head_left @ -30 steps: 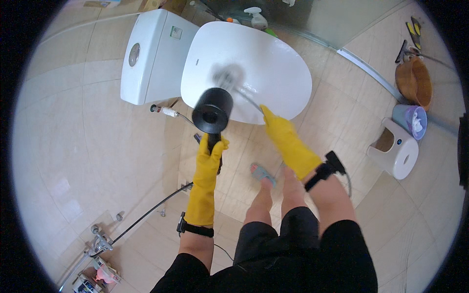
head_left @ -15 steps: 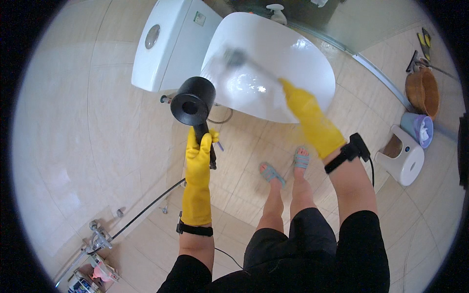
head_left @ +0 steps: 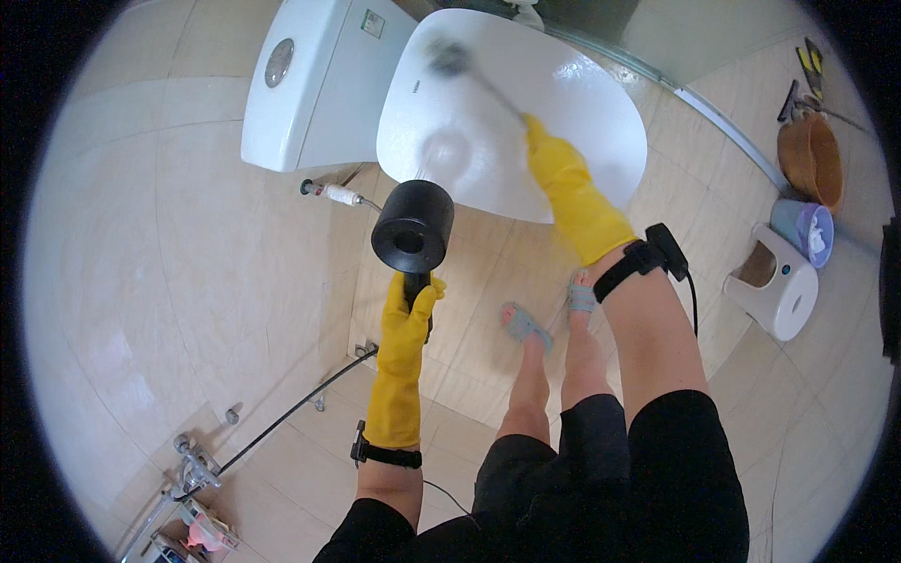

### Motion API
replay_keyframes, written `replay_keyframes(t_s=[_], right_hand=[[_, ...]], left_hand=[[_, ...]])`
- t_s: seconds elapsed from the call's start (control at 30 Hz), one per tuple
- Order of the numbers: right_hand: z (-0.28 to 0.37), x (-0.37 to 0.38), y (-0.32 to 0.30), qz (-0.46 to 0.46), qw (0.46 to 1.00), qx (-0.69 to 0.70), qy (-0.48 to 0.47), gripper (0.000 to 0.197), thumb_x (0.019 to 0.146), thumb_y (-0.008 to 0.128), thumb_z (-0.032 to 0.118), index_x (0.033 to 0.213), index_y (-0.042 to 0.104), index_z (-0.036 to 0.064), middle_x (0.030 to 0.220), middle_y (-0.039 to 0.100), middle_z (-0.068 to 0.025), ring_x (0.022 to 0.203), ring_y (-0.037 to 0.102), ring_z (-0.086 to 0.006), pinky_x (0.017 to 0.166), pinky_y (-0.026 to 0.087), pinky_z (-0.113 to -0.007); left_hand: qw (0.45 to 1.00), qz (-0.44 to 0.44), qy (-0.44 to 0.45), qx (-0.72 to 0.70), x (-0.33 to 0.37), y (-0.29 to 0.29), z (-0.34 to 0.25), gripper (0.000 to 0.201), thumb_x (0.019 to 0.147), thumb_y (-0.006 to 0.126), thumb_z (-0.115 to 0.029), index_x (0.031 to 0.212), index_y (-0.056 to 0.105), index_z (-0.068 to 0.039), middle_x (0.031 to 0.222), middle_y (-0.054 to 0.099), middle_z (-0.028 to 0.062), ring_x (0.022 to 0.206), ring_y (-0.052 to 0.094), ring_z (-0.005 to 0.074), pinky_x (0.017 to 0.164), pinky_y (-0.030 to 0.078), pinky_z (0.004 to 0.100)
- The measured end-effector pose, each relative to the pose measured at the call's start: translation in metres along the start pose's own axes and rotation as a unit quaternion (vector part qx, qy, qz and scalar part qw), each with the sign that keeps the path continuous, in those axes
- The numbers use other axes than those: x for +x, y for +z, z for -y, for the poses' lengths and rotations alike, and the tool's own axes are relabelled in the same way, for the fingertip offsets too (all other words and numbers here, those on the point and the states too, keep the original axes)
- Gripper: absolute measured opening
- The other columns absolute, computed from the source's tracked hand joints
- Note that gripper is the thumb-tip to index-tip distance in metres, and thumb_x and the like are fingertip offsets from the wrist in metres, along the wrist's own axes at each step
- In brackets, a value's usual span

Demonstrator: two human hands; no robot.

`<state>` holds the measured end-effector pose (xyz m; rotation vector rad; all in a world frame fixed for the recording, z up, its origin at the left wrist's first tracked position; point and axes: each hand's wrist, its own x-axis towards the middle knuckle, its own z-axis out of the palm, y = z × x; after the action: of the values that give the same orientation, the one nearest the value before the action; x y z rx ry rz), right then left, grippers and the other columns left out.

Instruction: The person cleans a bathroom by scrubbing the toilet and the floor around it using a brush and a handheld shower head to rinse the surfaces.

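My left hand (head_left: 402,347), in a yellow rubber glove, is wrapped round the handle of a black handheld shower head (head_left: 413,225). Its round head is at the near left edge of the toilet, and a faint spray of water (head_left: 444,153) meets the white lid. Also gloved in yellow, my right hand (head_left: 574,197) grips the thin handle of a scrub brush (head_left: 449,58). The brush head is blurred and lies over the far left part of the closed toilet lid (head_left: 535,141). Wet highlights show on the lid.
The white cistern (head_left: 305,84) stands left of the lid. At right are a white stool (head_left: 784,296), a blue bin (head_left: 802,230) and a brown basket (head_left: 809,159). A black hose (head_left: 291,410) runs to the wall tap (head_left: 195,462). A glass partition (head_left: 732,38) is beyond.
The shower head has moved right in the view, with my left hand. My right hand has shifted up and left, carrying the brush farther along the lid.
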<state>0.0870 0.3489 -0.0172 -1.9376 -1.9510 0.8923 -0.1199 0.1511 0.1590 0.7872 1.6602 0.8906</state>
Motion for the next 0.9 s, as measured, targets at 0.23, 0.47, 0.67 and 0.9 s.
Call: replay_keyframes(t_s=[0.23,0.47,0.67,0.9], right_hand=[[-0.110,-0.205,0.049,-0.064,0.976,0.119,0.171,0.044,0.095,0.049,0.024,0.138,0.044,0.0189,0.108,0.061,-0.0248,0.097,0.061,-0.0383,0.079,0.050,-0.045],[-0.066,-0.264,0.037,-0.007,0.973,0.112,0.201,0.043,0.095,0.050,0.021,0.138,0.046,0.0197,0.114,0.062,-0.0222,0.100,0.061,-0.0392,0.083,0.049,-0.046],[-0.112,-0.289,0.061,-0.207,0.974,-0.080,0.055,0.044,0.095,0.047,0.028,0.138,0.044,0.0183,0.100,0.066,-0.0206,0.089,0.063,-0.0409,0.074,0.049,-0.050],[-0.095,-0.272,0.024,-0.018,0.963,0.104,0.247,0.044,0.097,0.043,0.032,0.138,0.044,0.0160,0.092,0.066,-0.0241,0.085,0.063,-0.0426,0.072,0.050,-0.048]], left_hand=[[0.996,0.050,-0.067,0.030,-0.015,0.012,0.034,0.029,0.091,0.064,-0.010,0.117,0.056,-0.002,0.101,0.064,0.0039,0.090,0.059,0.0100,0.082,0.047,0.0229],[0.980,0.151,-0.108,0.068,-0.052,0.035,0.066,0.051,0.089,0.070,-0.016,0.132,0.048,0.001,0.109,0.060,0.0030,0.095,0.056,0.0103,0.084,0.046,0.0241],[0.963,0.253,-0.085,0.051,-0.060,0.078,0.058,0.053,0.088,0.070,-0.017,0.132,0.048,0.001,0.107,0.061,0.0048,0.096,0.056,0.0111,0.086,0.046,0.0250],[0.978,0.195,-0.055,0.044,-0.052,0.053,0.065,0.057,0.087,0.072,-0.020,0.133,0.047,0.001,0.110,0.060,0.0051,0.098,0.056,0.0118,0.087,0.045,0.0254]])
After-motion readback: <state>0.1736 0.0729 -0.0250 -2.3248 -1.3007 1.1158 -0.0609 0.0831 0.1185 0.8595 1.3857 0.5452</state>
